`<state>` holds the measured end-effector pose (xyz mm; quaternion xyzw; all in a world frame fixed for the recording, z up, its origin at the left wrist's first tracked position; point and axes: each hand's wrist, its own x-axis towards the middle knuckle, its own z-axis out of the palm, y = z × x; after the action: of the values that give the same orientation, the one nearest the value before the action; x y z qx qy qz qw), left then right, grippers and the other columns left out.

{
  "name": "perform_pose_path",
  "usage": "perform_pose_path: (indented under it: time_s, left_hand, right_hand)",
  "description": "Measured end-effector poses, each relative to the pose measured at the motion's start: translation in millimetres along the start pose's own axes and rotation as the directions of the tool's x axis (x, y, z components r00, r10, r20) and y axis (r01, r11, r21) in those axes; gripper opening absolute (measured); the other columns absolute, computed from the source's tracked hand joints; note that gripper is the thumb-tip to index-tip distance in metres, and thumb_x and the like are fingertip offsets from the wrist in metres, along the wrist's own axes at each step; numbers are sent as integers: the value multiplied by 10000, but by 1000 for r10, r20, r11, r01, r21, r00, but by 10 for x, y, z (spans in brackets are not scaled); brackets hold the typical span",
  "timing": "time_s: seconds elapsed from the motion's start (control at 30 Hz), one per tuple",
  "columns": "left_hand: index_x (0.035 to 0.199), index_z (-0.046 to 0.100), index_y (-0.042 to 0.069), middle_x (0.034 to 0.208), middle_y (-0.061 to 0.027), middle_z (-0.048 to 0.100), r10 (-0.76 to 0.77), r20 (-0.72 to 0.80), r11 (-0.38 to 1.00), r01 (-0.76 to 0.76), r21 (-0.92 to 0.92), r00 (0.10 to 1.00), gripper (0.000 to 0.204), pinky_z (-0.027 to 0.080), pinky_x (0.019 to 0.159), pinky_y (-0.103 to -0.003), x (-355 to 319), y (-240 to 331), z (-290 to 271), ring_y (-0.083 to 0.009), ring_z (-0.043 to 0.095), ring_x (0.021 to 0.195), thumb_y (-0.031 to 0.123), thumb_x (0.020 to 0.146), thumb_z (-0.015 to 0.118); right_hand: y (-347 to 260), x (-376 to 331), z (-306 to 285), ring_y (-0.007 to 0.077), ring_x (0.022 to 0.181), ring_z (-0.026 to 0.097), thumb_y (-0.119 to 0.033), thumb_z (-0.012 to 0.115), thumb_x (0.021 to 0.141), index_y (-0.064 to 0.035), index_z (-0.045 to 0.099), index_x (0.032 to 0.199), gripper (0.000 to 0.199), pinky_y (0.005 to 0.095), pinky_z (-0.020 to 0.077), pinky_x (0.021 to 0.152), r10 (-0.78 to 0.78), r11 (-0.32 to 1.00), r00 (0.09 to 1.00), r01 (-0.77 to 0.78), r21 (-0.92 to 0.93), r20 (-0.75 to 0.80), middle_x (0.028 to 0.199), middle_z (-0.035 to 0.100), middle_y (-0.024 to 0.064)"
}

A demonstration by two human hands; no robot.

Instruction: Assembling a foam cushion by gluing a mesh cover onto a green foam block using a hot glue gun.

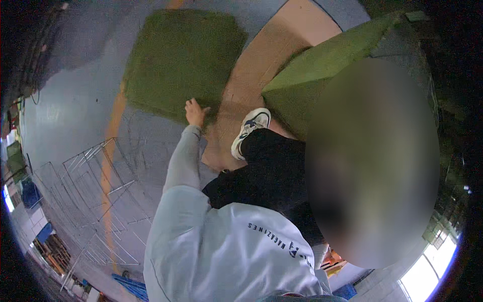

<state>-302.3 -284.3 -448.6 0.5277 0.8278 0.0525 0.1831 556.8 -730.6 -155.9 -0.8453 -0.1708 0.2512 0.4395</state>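
My left hand (195, 111), at the end of a grey sleeve, reaches over the near edge of a large green, roughly square pad or block (183, 58). Its thumb stands apart from the fingers, and nothing shows in it. Whether it touches the green surface I cannot tell. To the right, a second green block (302, 83) rests tilted beside a curved-looking strip of brown cardboard (261, 63). My right hand does not show; a large blurred patch covers that side.
My white and dark shoe (250, 132) is on the cardboard. Thin metal wire frames (95, 176) stand on the grey floor at left, across an orange floor line (114, 118). Wooden pallets (54, 251) and blue bars (130, 287) lie at lower left.
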Motion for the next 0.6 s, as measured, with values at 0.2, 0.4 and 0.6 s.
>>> perform_pose_path:
  time_s: [0.2, 0.4, 0.6]
  left_hand:
    - [969, 498, -6, 1066, -172, 461, 108, -98, 994, -105, 38, 989, 515, 459, 727, -411, -38, 68, 133, -332, 464, 1025, 256, 625, 778]
    - [821, 549, 12, 875, -175, 526, 352, -101, 920, -363, -147, 931, 238, 445, 682, -432, 125, -233, 584, -351, 541, 852, 193, 719, 665]
    - [839, 594, -12, 682, -64, 603, 483, 645, 664, 232, -711, 592, 231, 473, 538, -344, 1052, -582, -579, -186, 600, 583, 175, 727, 674]
  right_hand:
    - [-14, -389, 737, 174, 804, 572, -349, 444, 913, -7, 606, 1048, 401, 302, 450, 759, 17, 999, 999, -15, -51, 34, 930, 631, 96]
    - [9, -654, 1295, 165, 782, 571, -323, 460, 908, -7, 606, 1040, 373, 294, 454, 735, 25, 998, 999, -23, -63, 32, 908, 631, 90]
    - [121, -882, 1633, 155, 759, 570, -298, 476, 903, -6, 606, 1033, 345, 285, 457, 710, 33, 999, 998, -33, -8, 50, 886, 631, 84]
